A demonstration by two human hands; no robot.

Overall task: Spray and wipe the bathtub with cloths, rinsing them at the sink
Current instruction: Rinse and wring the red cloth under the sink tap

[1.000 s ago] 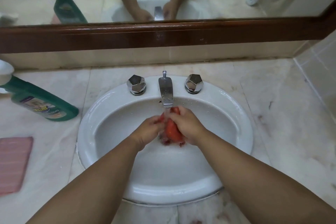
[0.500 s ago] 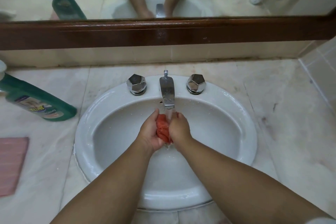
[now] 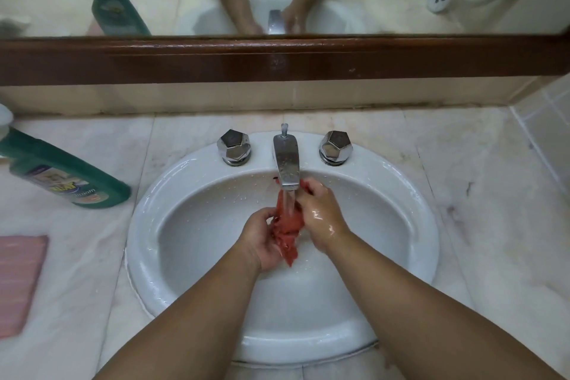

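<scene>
A wet red cloth [image 3: 287, 227] hangs bunched between both my hands over the white sink [image 3: 410, 194]. Water runs from the chrome tap [image 3: 287, 160] onto the cloth. My left hand [image 3: 260, 239] grips the cloth's lower part from the left. My right hand [image 3: 319, 211] grips its upper part just under the spout, fingers curled round it. A green spray bottle [image 3: 66, 177] lies on the counter to the left of the sink. A pink cloth [image 3: 17, 281] lies flat at the left edge.
Two chrome knobs [image 3: 233, 146] [image 3: 335, 147] flank the tap. A marble counter [image 3: 481, 194] surrounds the sink. Behind it runs a dark wooden mirror frame [image 3: 277, 60]; a tiled wall [image 3: 546, 120] stands at the right.
The cloth was squeezed tight between my hands; now it is stretched longer, my right hand higher under the spout and my left hand lower.
</scene>
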